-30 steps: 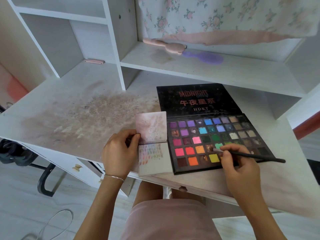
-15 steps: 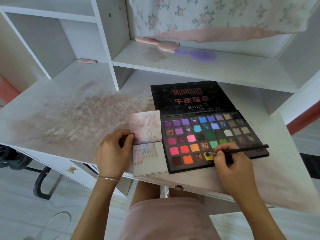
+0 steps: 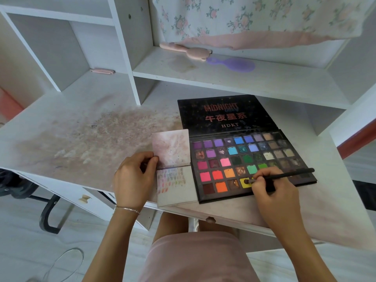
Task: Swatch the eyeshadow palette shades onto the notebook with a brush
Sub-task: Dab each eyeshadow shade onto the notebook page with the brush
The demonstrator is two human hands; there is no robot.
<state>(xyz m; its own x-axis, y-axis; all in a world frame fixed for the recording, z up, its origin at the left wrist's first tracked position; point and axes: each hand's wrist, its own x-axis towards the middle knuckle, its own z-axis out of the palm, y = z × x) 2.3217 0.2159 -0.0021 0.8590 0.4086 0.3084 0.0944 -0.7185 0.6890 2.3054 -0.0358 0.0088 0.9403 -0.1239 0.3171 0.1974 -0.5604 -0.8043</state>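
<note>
My right hand has its grip pinched on the brush, fingers curled round the black handle near the bristle end. The handle runs out toward 3 o'clock, and the tip rests on the yellow pan in the bottom row of the eyeshadow palette. The palette lies open on the bench, its black lid flat at 12 o'clock from the pans.

My left hand sits at 9 o'clock from the palette, thumb and fingers curled on the left edge of the notebook, holding it at the fold. The notebook lies just beside the palette, touching its left side, at the near edge of the bench. Its lower page carries rows of small coloured swatches; the upper page is smudged pink.

On the shelf at 12 o'clock lie a pink hairbrush and a purple hairbrush, ends nearly touching.
</note>
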